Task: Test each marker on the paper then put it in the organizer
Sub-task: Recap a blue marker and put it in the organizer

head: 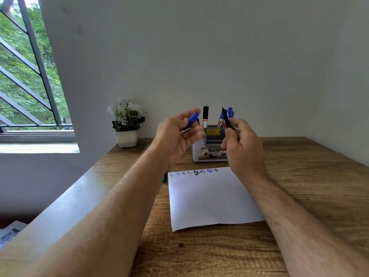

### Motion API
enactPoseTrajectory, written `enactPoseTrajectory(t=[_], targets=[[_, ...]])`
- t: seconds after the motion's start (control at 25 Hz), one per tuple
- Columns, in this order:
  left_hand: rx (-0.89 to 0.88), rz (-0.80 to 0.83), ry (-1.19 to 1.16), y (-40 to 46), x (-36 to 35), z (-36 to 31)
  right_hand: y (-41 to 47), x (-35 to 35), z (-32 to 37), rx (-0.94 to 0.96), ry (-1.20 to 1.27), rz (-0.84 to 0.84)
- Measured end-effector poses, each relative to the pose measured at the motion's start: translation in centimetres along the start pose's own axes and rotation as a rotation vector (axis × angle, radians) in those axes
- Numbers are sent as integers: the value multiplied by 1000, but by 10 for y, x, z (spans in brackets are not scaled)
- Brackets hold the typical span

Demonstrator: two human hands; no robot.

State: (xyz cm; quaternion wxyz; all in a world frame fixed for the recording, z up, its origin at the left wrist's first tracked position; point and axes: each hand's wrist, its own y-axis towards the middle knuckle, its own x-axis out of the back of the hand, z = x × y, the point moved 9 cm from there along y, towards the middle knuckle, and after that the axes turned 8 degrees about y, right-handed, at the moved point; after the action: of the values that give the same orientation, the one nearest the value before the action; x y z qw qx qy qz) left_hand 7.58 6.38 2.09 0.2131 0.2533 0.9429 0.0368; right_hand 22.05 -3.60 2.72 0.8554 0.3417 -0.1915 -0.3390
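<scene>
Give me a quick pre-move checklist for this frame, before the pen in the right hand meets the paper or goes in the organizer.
1. Cap off: ok, the left hand holds a blue cap apart from the pen.
2. Pen gripped: ok, the right hand holds a dark pen, tip up.
3. Paper has free space: ok, scribbles fill only the top edge.
4. This pen already tested: cannot tell.
5. Organizer has room: cannot tell, several markers stand in it and the hands hide part.
6. Markers left on the table: cannot tell; a green object peeks out beside the left forearm.

Grainy matt wooden table [299, 196], smooth white paper [209, 198], glossy plastic organizer [201, 154], glazed white pot [126, 138]
</scene>
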Motion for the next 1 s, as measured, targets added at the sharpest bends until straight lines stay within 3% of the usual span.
enactPoseTrajectory(t=[0.16,0.28,0.48,0.56,0.72,0.88,1.0], targets=[[36,-140,198,-4,9,14,-3,11,-9,-110,137,-6],[29,-153,366,-3,11,20,-5,17,-17,-215,250,-5],[-139,-30,1181,-7,-14,22,-14,20,-31,-338,94,13],[-132,60,1402,-8,-23,32,-15,19,-42,-409,66,12],[11,153,1521,-6,-20,52,-17,4,-60,-523,71,118],[39,191,1522,-3,-20,60,-27,-1,-69,-675,58,197],[41,212,1511,-2,-21,62,-23,3,-68,-591,-152,244]])
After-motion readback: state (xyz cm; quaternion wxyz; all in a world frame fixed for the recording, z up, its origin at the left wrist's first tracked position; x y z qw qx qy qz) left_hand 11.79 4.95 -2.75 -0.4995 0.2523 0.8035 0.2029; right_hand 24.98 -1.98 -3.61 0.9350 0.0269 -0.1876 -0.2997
